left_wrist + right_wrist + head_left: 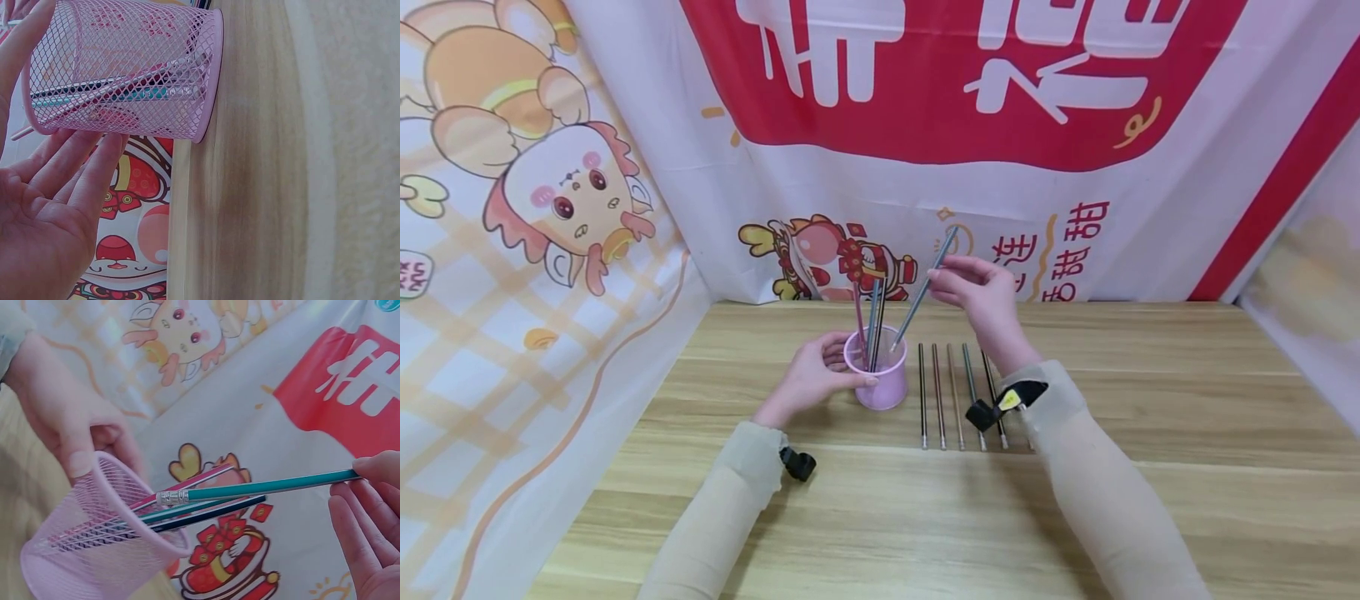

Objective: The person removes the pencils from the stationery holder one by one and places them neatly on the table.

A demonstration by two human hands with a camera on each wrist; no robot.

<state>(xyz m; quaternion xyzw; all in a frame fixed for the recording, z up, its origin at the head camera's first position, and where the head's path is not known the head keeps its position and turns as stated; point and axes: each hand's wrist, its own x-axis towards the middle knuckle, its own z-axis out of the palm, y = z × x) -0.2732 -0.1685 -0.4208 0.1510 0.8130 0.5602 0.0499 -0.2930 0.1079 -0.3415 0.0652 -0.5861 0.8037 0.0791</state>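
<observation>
A pink mesh pen holder [882,390] stands upright on the table with a few pencils in it, among them a pink one [206,477], a teal one [165,514] and a black one [219,513]. My left hand [811,377] grips its left side near the rim, thumb at the front and fingers behind. Above the opening, my right hand [976,292] pinches a teal pencil [269,486] near its upper end. That pencil slants down to the left, and its silvery eraser end [172,497] is at the holder's mouth.
Right of the holder, several pencils lie side by side on the wooden table [865,517], among them a black one [922,396] and a brown one [939,396]. My right forearm partly covers the row. A printed cloth [820,183] hangs behind the table's far edge.
</observation>
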